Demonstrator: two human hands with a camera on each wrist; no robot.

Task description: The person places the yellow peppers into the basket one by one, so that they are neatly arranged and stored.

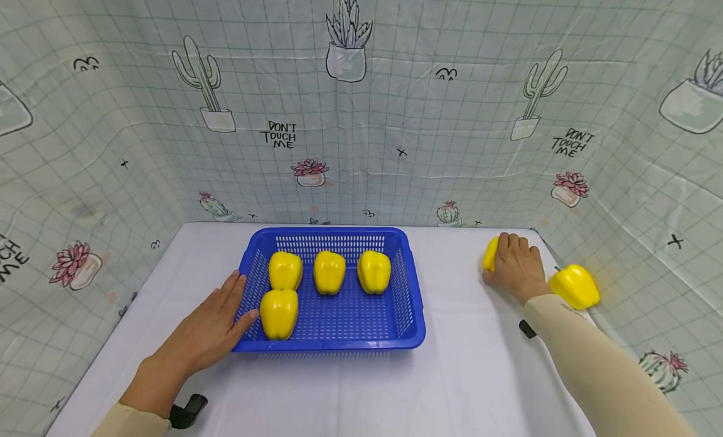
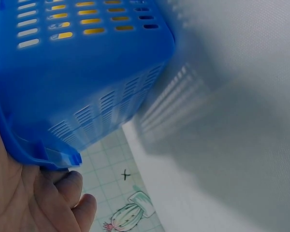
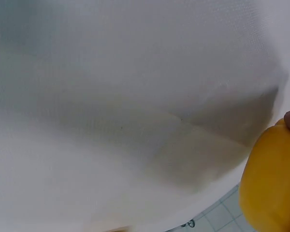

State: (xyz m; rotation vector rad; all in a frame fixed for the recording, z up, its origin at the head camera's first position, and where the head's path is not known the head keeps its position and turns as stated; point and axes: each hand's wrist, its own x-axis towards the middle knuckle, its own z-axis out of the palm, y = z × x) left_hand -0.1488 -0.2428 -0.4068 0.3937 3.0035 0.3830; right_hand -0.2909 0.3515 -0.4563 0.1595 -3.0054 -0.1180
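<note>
Nearest you, your left hand (image 1: 211, 324) rests with fingers extended on the left rim of the single blue perforated plastic basket (image 1: 339, 345), on the white-covered worktop (image 1: 361, 399). Of six glossy yellow bell peppers, the basket holds four: a near-left pepper (image 1: 279, 314) and three far-row peppers (image 1: 329, 272). An edge pepper (image 1: 576, 286) lies at the worktop's right edge. Slightly farther, your right hand (image 1: 516, 265) is clamped on the sixth pepper (image 1: 489, 255), far right.
</note>
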